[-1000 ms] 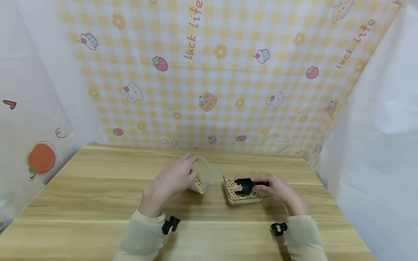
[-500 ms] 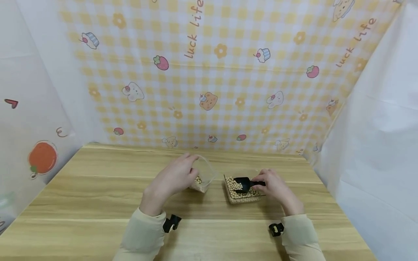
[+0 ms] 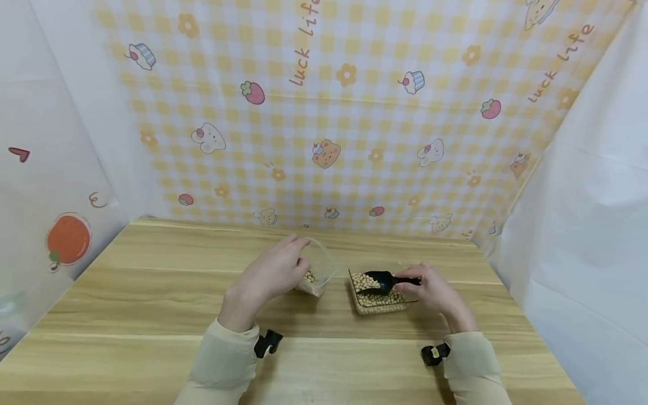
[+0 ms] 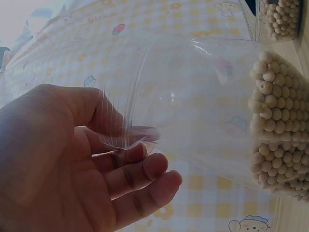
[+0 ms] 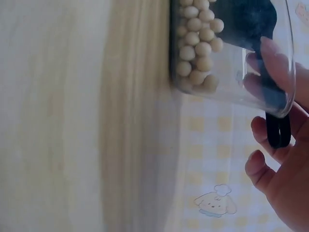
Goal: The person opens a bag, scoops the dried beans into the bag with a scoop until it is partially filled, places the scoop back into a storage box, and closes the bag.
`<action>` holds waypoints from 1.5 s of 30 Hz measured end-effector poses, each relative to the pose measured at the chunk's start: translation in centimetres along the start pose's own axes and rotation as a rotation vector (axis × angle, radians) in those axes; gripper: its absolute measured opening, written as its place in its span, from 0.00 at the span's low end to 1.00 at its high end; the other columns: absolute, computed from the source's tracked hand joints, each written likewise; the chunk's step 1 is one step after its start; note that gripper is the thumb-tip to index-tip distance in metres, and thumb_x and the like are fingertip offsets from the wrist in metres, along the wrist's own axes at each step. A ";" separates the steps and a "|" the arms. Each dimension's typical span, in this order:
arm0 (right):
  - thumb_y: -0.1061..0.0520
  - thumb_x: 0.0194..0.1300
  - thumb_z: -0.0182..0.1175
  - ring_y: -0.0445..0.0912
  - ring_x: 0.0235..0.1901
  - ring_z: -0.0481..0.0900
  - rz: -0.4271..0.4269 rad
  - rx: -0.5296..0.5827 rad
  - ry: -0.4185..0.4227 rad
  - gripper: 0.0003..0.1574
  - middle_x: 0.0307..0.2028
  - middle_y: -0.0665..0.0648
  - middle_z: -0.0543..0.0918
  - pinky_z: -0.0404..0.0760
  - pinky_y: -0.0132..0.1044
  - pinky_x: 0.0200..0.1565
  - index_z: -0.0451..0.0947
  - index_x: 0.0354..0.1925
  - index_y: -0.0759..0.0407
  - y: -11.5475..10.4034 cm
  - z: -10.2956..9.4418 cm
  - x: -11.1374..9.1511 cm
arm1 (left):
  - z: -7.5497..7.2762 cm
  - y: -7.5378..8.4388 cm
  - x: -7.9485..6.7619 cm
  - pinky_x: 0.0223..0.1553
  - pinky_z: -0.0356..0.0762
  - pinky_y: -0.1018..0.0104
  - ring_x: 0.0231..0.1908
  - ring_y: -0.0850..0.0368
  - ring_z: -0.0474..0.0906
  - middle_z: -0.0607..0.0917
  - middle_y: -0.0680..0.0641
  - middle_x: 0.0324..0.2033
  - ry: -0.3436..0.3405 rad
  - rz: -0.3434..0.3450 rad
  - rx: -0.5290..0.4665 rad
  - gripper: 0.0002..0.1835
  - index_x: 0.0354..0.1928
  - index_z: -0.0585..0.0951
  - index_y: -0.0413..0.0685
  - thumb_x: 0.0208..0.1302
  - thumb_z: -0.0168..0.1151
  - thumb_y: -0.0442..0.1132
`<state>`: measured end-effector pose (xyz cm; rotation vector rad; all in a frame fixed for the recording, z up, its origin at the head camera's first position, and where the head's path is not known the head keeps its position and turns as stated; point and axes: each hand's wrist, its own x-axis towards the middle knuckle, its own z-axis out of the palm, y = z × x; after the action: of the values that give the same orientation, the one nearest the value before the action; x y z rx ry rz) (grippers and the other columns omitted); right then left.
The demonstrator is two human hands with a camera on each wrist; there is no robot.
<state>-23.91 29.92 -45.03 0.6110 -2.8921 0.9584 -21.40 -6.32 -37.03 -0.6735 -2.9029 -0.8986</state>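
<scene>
With fingers and thumb, my left hand [image 3: 270, 270] pinches the upper edge of a clear plastic bag [image 3: 324, 264]. Round, pale tan beads [image 4: 280, 106] fill its bottom, and the mouth stands open in the head view. To its right is a clear plastic box [image 3: 356, 306] with more such beads. My right hand [image 3: 432, 289] holds the handle of a black scoop [image 3: 387, 283] over the box's right side. The scoop's bowl lies among the beads, mouth toward the left, with beads in it. In the right wrist view, the handle [image 5: 278, 130] sticks out past the box's rim.
Both containers stand on a wooden table [image 3: 329, 365], with a narrow gap between them. A yellow checked cloth [image 3: 354, 124] hangs behind, and white sheets close off both sides. Black camera mounts [image 3: 268, 343] are strapped at both wrists.
My right hand shifted slightly left, then back right, with the scoop in the box. Beads now lie in the scoop's bowl. My left hand keeps its grip on the bag; the head view tilted slightly.
</scene>
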 end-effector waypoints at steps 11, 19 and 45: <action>0.56 0.61 0.67 0.54 0.50 0.78 0.023 0.123 0.078 0.18 0.48 0.58 0.84 0.73 0.54 0.54 0.85 0.49 0.60 1.5 -0.5 -0.9 | 0.0 -0.1 0.1 0.67 0.57 0.48 0.68 0.42 0.59 0.65 0.36 0.69 0.000 -0.003 -0.012 0.28 0.68 0.70 0.37 0.65 0.47 0.37; 0.55 0.63 0.66 0.57 0.52 0.78 0.081 0.229 0.110 0.22 0.51 0.63 0.82 0.75 0.31 0.50 0.82 0.53 0.64 1.6 -1.4 -1.1 | -0.2 -0.1 0.1 0.66 0.60 0.48 0.67 0.44 0.63 0.66 0.38 0.68 0.005 -0.011 -0.015 0.29 0.68 0.69 0.38 0.65 0.47 0.37; 0.61 0.61 0.68 0.43 0.36 0.83 -0.187 0.370 0.184 0.16 0.43 0.56 0.86 0.82 0.34 0.34 0.85 0.48 0.61 -10.0 0.6 0.7 | -0.4 -0.3 0.0 0.58 0.69 0.55 0.48 0.53 0.72 0.74 0.43 0.60 0.022 -0.006 0.002 0.28 0.68 0.70 0.38 0.64 0.49 0.37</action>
<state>-20.74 21.96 -39.69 0.7501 -2.4632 1.4460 -21.57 -6.77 -36.87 -0.6513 -2.8878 -0.8982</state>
